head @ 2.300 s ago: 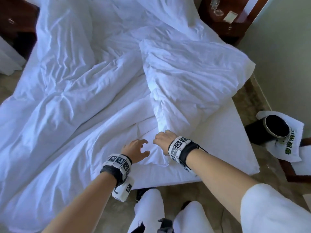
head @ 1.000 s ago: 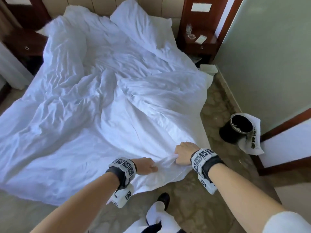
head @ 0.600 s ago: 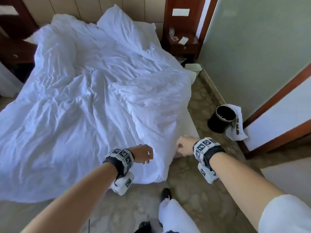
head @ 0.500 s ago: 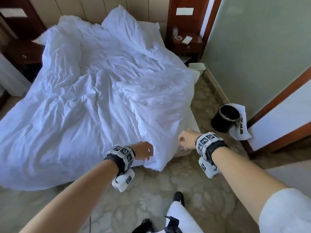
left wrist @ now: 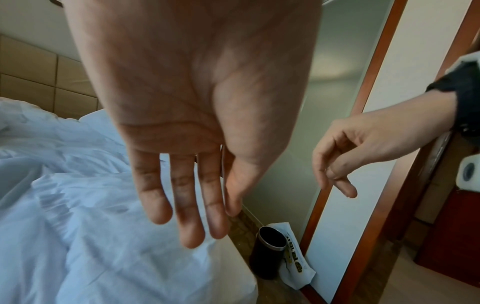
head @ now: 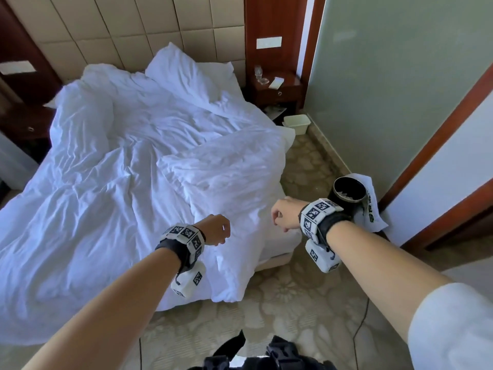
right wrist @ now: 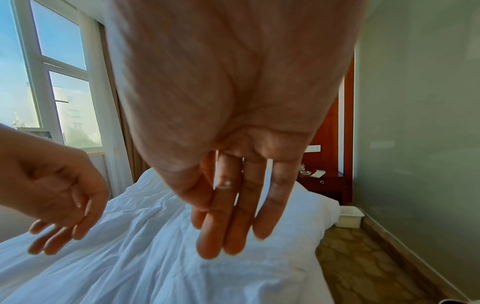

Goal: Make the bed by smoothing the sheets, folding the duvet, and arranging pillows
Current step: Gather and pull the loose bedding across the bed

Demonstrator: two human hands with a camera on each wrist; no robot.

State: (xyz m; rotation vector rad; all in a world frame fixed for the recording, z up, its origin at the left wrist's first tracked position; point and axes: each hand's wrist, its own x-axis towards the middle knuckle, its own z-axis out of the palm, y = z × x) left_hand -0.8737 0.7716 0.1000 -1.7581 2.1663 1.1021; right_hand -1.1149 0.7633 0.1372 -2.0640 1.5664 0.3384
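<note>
A crumpled white duvet [head: 112, 198] covers the bed, and its near corner [head: 229, 289] hangs over the foot of the bed toward the floor. A white pillow [head: 186, 73] leans at the headboard. My left hand [head: 214, 231] hovers above the duvet's near corner, fingers straight and holding nothing [left wrist: 187, 205]. My right hand [head: 284, 214] hangs in the air over the bed's right corner, fingers extended and empty [right wrist: 233, 222]. Neither hand touches the bedding.
A black bin [head: 346, 194] with a white bag [head: 372, 212] stands on the floor at the right by a wooden door frame [head: 432, 145]. A nightstand [head: 277, 89] and a small white tub [head: 296, 124] sit beside the bed head. Patterned floor [head: 280, 311] lies below me.
Both hands gripped the duvet's corner and pulled it toward the foot of the bed, then let go. They now hang open above it, and I have stepped back.
</note>
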